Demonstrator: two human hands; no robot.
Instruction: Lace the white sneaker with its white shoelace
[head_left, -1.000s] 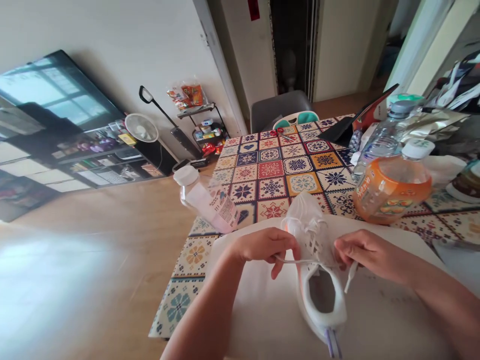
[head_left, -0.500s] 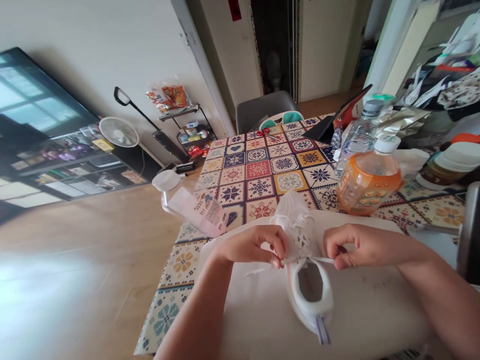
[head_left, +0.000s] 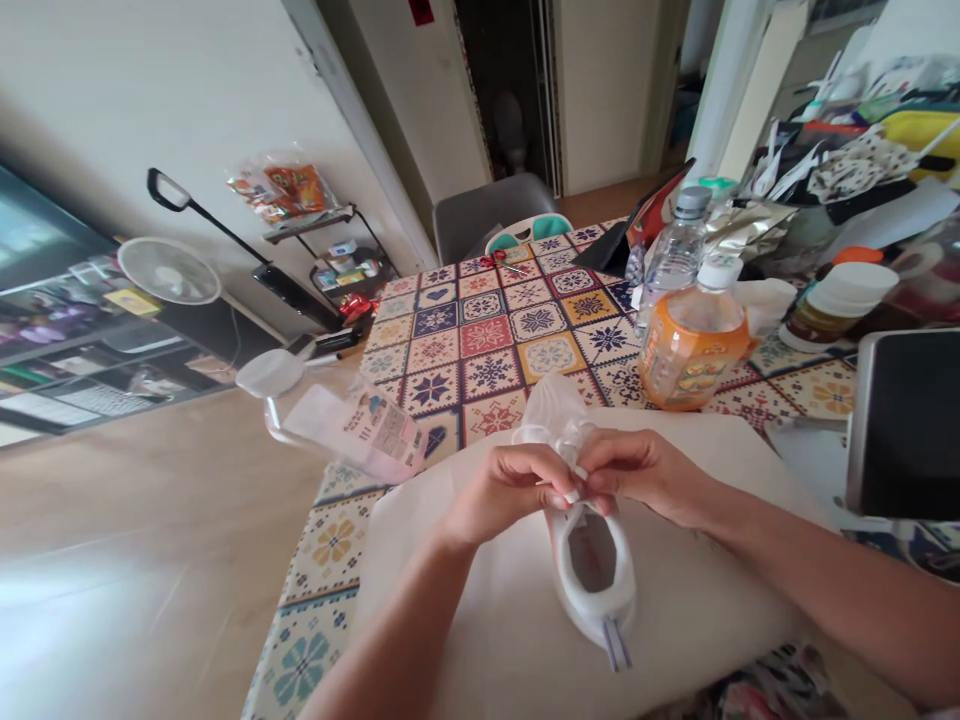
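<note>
A white sneaker (head_left: 592, 580) with an orange stripe lies on a white sheet (head_left: 510, 640), heel toward me and toe pointing away. Both hands meet over its laced top. My left hand (head_left: 506, 490) pinches the white shoelace (head_left: 574, 487) from the left. My right hand (head_left: 637, 472) pinches the same lace from the right, fingertips touching the left hand's. The lace ends are mostly hidden by my fingers.
A patterned tablecloth (head_left: 487, 340) covers the table. An orange drink bottle (head_left: 690, 345) and a clear water bottle (head_left: 671, 255) stand behind the shoe. A clear bottle (head_left: 337, 425) lies at the table's left edge. A dark screen (head_left: 904, 420) stands right; clutter fills the far right.
My hands, first apart and pulling the lace ends sideways, have come together over the middle of the shoe. The camera has swung left and down a little.
</note>
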